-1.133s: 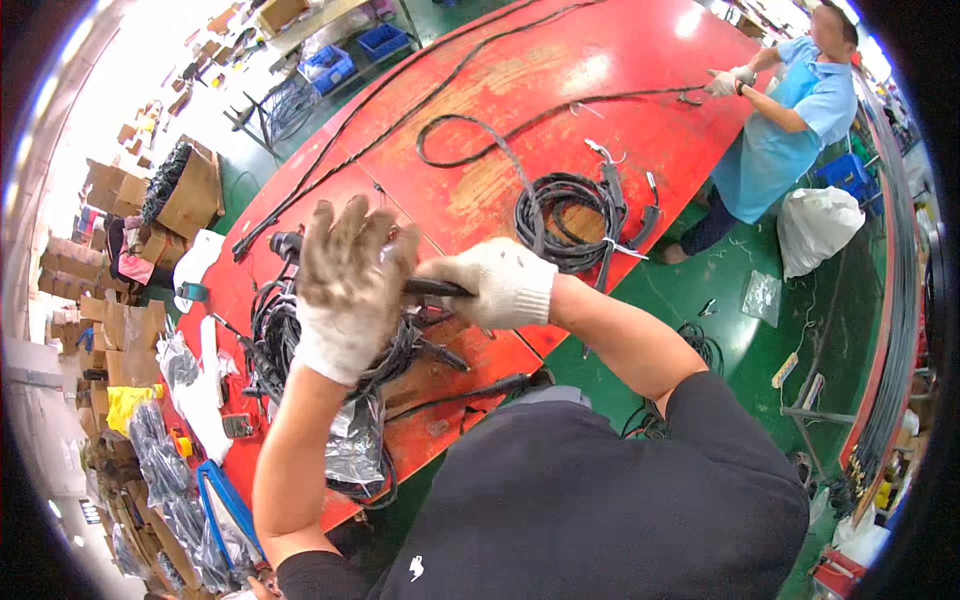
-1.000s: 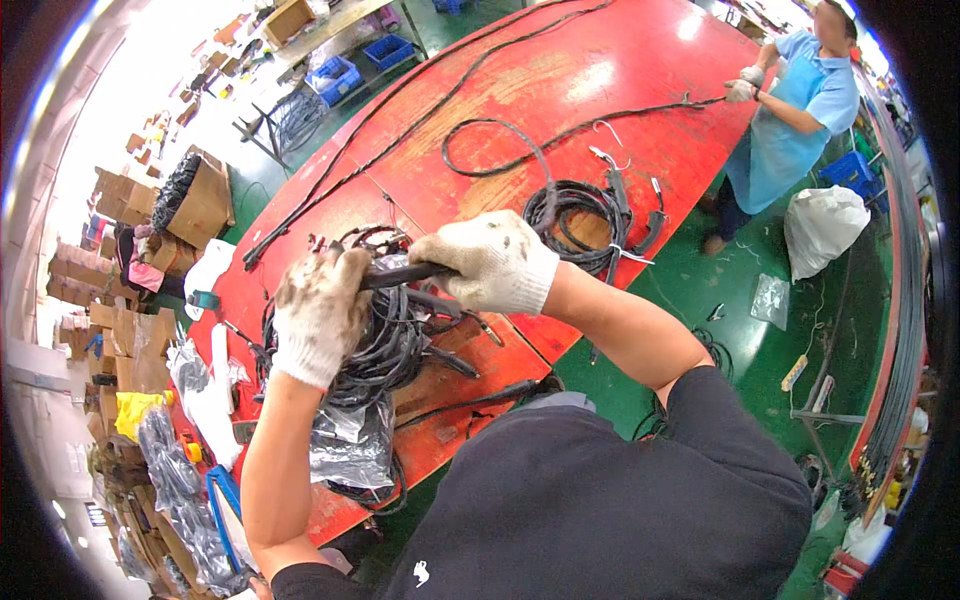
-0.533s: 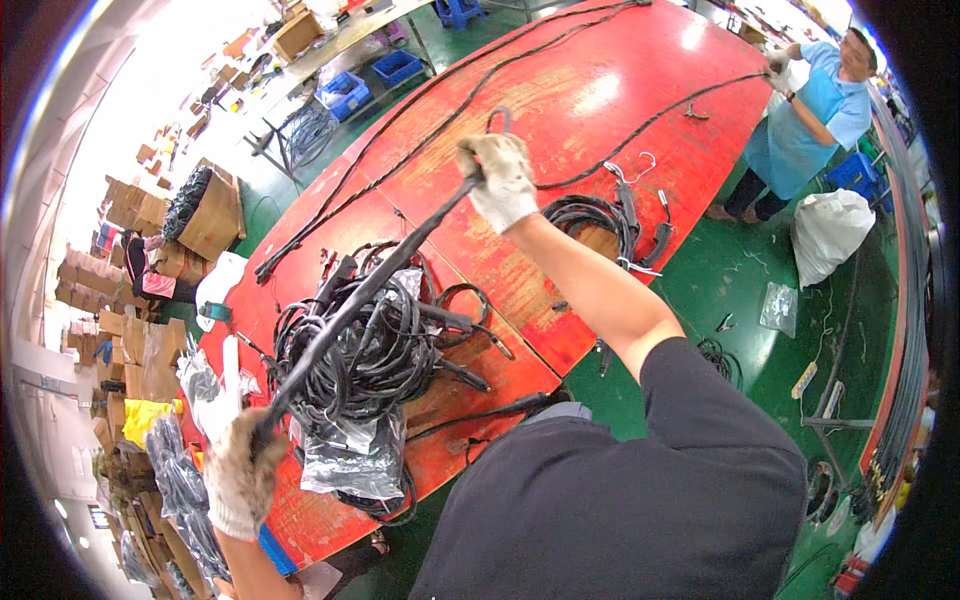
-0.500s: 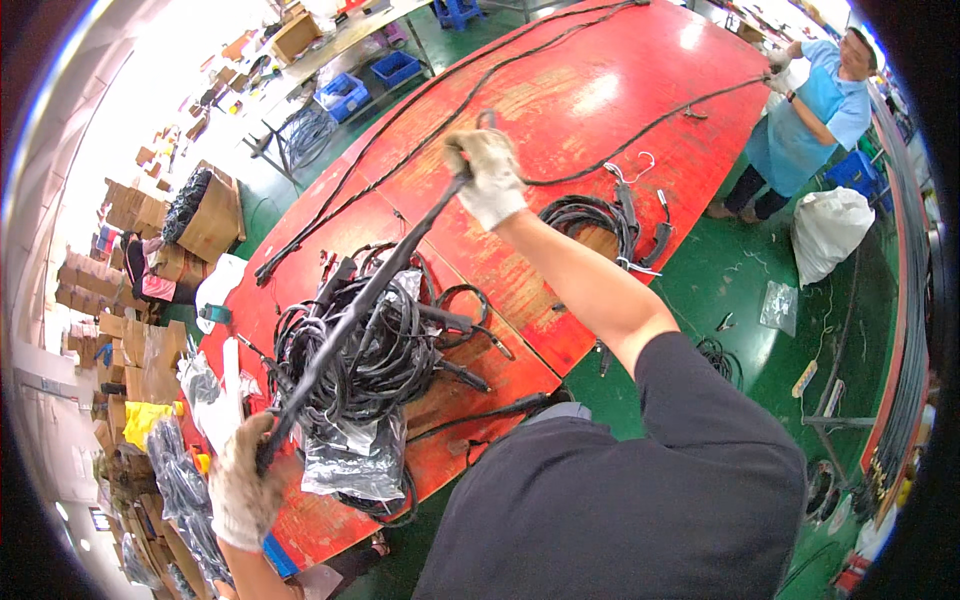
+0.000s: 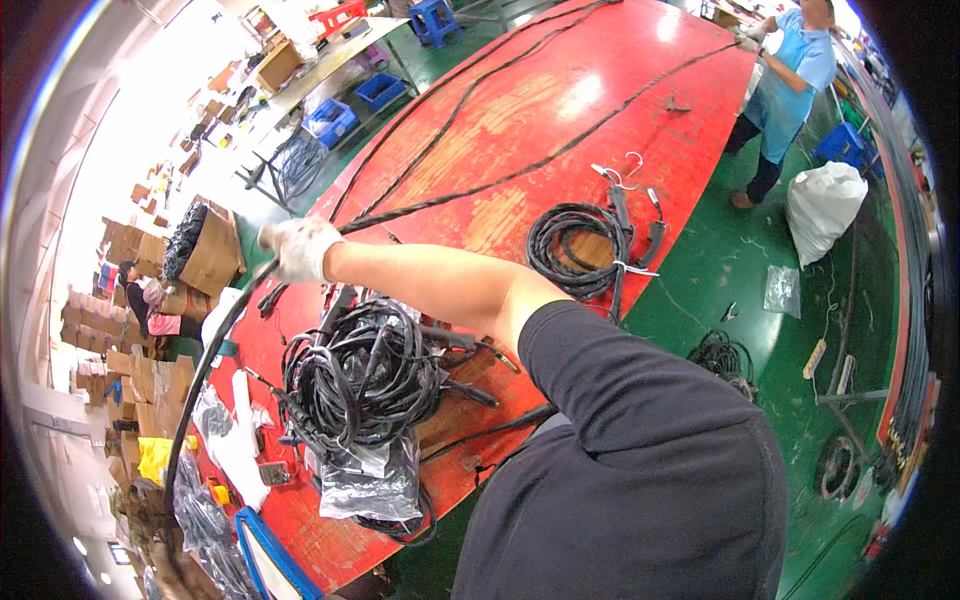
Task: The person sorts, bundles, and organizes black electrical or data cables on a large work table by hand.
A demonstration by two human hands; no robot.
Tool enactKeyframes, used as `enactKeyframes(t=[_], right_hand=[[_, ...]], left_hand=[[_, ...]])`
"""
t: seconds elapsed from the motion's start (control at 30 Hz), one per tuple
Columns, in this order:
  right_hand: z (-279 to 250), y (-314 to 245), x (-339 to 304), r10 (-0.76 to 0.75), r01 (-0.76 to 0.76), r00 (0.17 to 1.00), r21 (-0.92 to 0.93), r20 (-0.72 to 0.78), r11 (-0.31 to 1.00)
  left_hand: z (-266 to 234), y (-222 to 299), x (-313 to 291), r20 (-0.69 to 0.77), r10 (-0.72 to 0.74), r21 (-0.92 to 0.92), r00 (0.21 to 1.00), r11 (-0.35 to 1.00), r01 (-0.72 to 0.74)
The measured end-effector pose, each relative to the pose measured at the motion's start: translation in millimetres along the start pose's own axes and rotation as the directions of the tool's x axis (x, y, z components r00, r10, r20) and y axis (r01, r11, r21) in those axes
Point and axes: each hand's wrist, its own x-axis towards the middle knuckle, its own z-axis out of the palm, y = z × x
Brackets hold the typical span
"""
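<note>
My right hand (image 5: 300, 250), in a whitish work glove, is closed around a long black cable (image 5: 212, 350) above the left side of the red table. From this hand the cable bends down to the lower left rim. On the other side, a twisted black cable (image 5: 520, 178) stretches over the table to a co-worker's hands at the far right. A blurred brownish shape at the lower left, where the cable ends in view, may be my left hand; its fingers cannot be made out. Below my right forearm lies a tangled heap of black cables (image 5: 360, 370) with clear plastic bags (image 5: 370, 480).
A tied cable coil (image 5: 580, 250) lies on the red table (image 5: 480, 240), right of my forearm. A co-worker in a blue apron (image 5: 785, 95) stands at the far right. A white sack (image 5: 825, 210) rests on the green floor. Cartons (image 5: 210, 245) and blue crates (image 5: 335, 125) stand left.
My right hand has swung left and down with the cable. The stretch of cable near me has shifted to the lower left. My left hand has gone from clear view.
</note>
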Motion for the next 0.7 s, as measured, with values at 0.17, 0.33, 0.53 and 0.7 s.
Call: enactKeyframes(t=[0.17, 0.33, 0.53, 0.7], right_hand=[[-2, -18, -11, -0.249, 0.305, 0.934, -0.211, 0.256, 0.929], [-6, -23, -35, -0.707, 0.650, 0.681, -0.288, -0.190, 0.703], [24, -26, -65, -0.834, 0.786, 0.389, -0.332, -0.390, 0.522], [94, -7, -90, -0.694, 0.693, 0.711, -0.054, -0.110, 0.719]], left_hand=[[24, -45, 49, 0.052, -0.297, -0.435, 0.954, 0.853, 0.289], [98, -265, 72, 0.204, -0.483, -0.810, 0.852, 0.405, 0.424], [235, -461, 216, 0.121, 0.043, -0.373, 0.992, 0.928, 0.005], [338, -492, 392, -0.043, 0.292, -0.751, 0.956, 0.621, -0.223]])
